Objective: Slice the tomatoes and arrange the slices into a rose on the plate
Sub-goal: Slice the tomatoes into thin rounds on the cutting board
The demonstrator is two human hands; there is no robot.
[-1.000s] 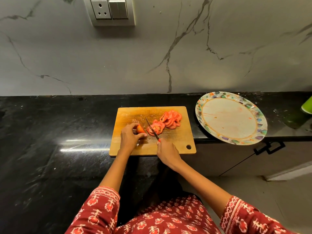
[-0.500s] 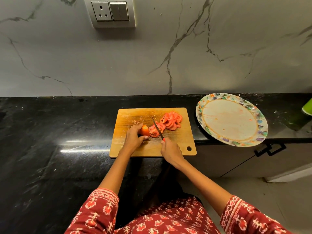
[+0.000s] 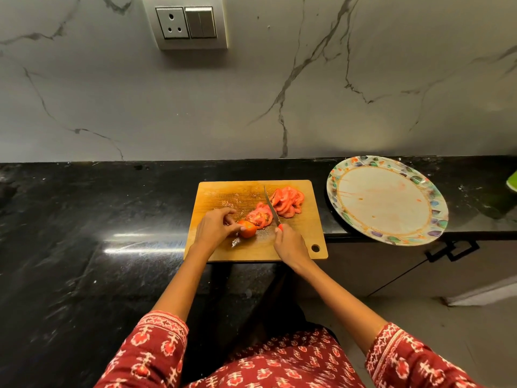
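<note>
A wooden cutting board lies on the black counter. On it my left hand pinches a tomato end piece with thumb and fingers. Fresh tomato slices lean just right of that piece, and a larger pile of slices sits at the board's far right. My right hand grips the red handle of a knife, whose blade runs away from me between the two groups of slices. A round plate with a coloured rim lies to the right, with only juice marks on it.
The plate overhangs the counter's front edge above a cabinet handle. A green object shows at the far right edge. A marble wall with a socket and switch panel rises behind the counter.
The knife has moved right, away from the tomato piece, to stand between the slice groups. My left hand has turned the end piece so that its skin side shows.
</note>
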